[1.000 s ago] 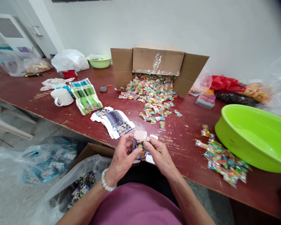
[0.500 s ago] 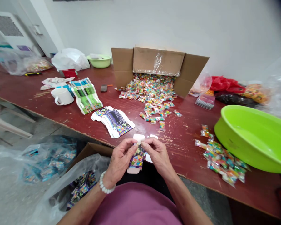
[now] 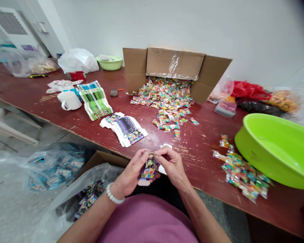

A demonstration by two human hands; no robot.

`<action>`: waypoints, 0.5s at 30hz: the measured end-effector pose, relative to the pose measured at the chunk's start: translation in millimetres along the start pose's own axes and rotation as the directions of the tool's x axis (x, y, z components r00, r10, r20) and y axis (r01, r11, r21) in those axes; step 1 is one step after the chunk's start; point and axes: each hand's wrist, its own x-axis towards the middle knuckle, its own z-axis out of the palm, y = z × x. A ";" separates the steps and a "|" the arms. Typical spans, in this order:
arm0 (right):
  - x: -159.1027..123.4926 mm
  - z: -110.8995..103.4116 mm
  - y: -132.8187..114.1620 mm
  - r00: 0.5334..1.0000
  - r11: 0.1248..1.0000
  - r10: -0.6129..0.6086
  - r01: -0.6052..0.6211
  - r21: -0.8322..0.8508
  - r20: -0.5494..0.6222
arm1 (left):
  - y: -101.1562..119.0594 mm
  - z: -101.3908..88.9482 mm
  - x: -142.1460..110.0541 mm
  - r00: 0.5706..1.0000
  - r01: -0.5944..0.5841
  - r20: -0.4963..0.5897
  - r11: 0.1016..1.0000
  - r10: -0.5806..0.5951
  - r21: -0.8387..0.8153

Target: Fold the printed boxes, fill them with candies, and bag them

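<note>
Between my two hands is a small purple printed carton, held just off the table's front edge. My left hand, with a white bead bracelet at the wrist, is closed around its left side. Fingers of my right hand pinch at the top end, where the flap is seen nearly edge-on. Another white carton piece lies partly hidden behind my right hand. To the left on the table is a fanned stack of flat purple cartons. Green flat cartons lie beyond it.
A cardboard box on its side spills wrapped candies onto the table. At right stands a green basin beside more candies. A white mug is at left. Below, a plastic-lined box holds purple packs.
The white top flap of the carton, upright before, is now folded down under my fingers. My left fingers have wrapped further around the carton. The view has shifted slightly.
</note>
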 end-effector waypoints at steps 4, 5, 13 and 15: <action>0.5 -1.1 -4.6 0.987 0.984 -0.032 0.058 -0.165 0.156 | -2.3 0.0 1.5 0.997 0.082 0.016 0.996 -0.081 -0.046; 1.3 -1.5 -6.3 0.984 0.988 -0.008 0.035 -0.153 0.177 | -3.0 -0.2 3.0 0.996 0.084 0.006 0.995 -0.084 -0.044; 11.0 1.6 -10.5 0.963 0.977 0.200 -0.211 0.042 0.181 | -8.9 -1.7 11.2 0.996 0.087 0.004 0.995 -0.087 0.045; 11.0 2.6 -11.5 0.967 0.973 0.203 -0.216 0.077 0.152 | -9.0 -2.0 10.5 0.998 0.063 0.001 0.994 -0.064 0.084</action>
